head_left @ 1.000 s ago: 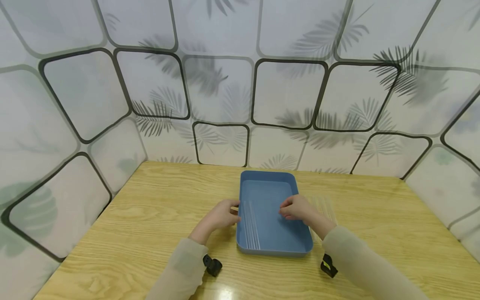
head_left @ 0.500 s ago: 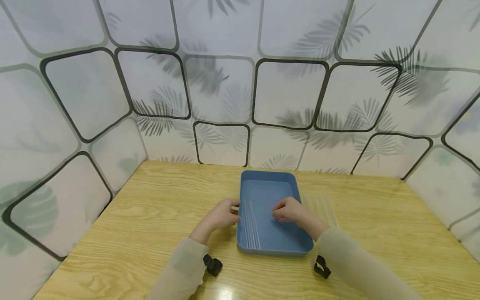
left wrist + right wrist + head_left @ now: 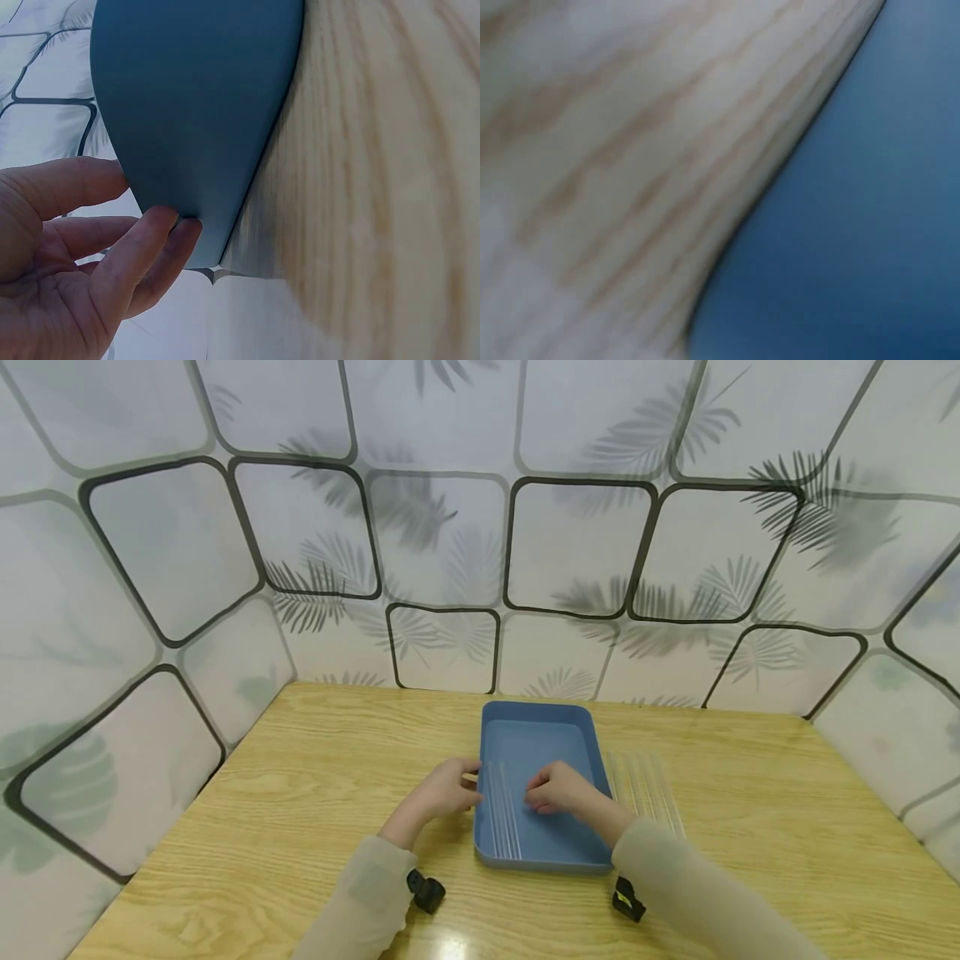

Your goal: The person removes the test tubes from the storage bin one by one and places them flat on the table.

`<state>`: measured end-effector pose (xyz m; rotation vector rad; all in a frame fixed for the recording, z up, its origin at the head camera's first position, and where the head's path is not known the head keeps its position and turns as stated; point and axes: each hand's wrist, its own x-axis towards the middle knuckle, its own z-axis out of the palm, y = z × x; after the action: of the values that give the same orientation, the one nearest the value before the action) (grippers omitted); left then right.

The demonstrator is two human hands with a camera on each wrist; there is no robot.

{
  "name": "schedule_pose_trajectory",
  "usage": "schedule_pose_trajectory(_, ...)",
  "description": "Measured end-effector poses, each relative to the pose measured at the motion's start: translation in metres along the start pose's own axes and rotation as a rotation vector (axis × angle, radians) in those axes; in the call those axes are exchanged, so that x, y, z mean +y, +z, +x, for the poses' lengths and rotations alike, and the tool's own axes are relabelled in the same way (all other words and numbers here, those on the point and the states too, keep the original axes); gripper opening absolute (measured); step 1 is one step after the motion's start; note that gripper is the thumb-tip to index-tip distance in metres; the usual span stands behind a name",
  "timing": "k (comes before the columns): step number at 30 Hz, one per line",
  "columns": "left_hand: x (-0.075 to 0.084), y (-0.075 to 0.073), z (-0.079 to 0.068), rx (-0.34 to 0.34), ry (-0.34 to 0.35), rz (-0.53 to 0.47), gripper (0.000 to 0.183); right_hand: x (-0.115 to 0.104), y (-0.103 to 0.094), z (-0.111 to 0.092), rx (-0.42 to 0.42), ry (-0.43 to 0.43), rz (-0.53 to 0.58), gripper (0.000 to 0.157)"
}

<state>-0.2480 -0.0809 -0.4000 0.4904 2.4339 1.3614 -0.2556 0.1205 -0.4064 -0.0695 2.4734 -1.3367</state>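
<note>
My left hand [image 3: 442,789] is at the left side of a blue rectangular tray [image 3: 536,735]. In the left wrist view, relaxed fingers [image 3: 154,240] rest against the tray's outer wall [image 3: 199,112] and reach its rim. My right hand [image 3: 558,789] hovers inside the tray, right of several clear thin rods [image 3: 501,810] lying lengthwise along its left side. Its thumb and curled fingertips pinch together on a clear rod that hardly shows against the blue. The right wrist view has only the tray's wall [image 3: 840,225] and table, no fingers.
More clear rods [image 3: 652,785] lie on the wooden table [image 3: 360,735] just right of the tray, partly behind the right forearm. A patterned curtain-like wall [image 3: 442,543] rises along the table's back edge and both sides.
My right hand has moved left across the tray, from near its right rim toward the rods inside. The left hand and the tray have stayed in place.
</note>
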Motion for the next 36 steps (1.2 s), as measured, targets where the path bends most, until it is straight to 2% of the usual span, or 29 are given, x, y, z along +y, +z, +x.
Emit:
schedule_pose_trajectory(9,0.0,0.0,0.0,-0.004,-0.004,-0.01,0.054,-0.007,0.01,0.0,-0.046,0.033,-0.007,0.013)
schedule_pose_trajectory(16,-0.001,-0.001,0.0,-0.009,-0.002,-0.019,0.054,-0.011,0.014,-0.001,-0.041,0.025,-0.022,0.013)
schedule_pose_trajectory(27,0.0,-0.002,0.0,-0.015,-0.006,-0.016,0.055,-0.014,0.02,0.003,-0.079,0.026,-0.018,0.011)
schedule_pose_trajectory(36,-0.001,-0.001,0.001,-0.013,-0.003,-0.004,0.054,-0.019,0.027,0.002,-0.053,0.057,0.058,0.01)
